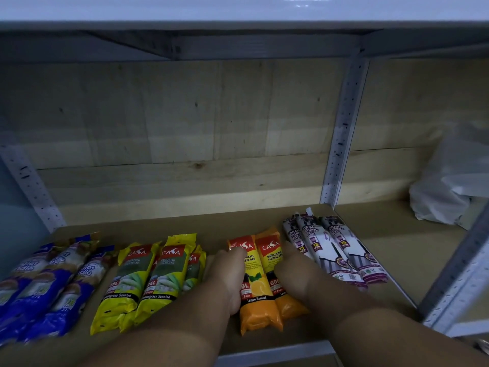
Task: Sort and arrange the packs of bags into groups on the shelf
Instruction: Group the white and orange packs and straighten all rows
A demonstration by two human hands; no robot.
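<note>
Packs of bags are lying in four colour groups along the front of the shelf (217, 229), and the orange packs (260, 287) are the landmark: two long packs lying side by side near the middle. To their left the yellow packs (148, 279) are sitting close together, and further left the blue packs (45, 284) are fanning out. Just to their right the white packs (333, 250) are resting at a slant. Both hands are pressing on the orange packs, the left hand (232, 276) flat against their left side and the right hand (293, 271) against their right side, fingers loosely spread and not closing around anything, so each grip is wide. These packs are looking light, soft and slightly squashy, with glossy wrapping that is likely slippery, so squeezing them from both long sides at mid-length seems the surest hold. A crumpled white plastic bag (444, 192) is sitting well to the right, beyond the metal upright (341, 144)
</note>
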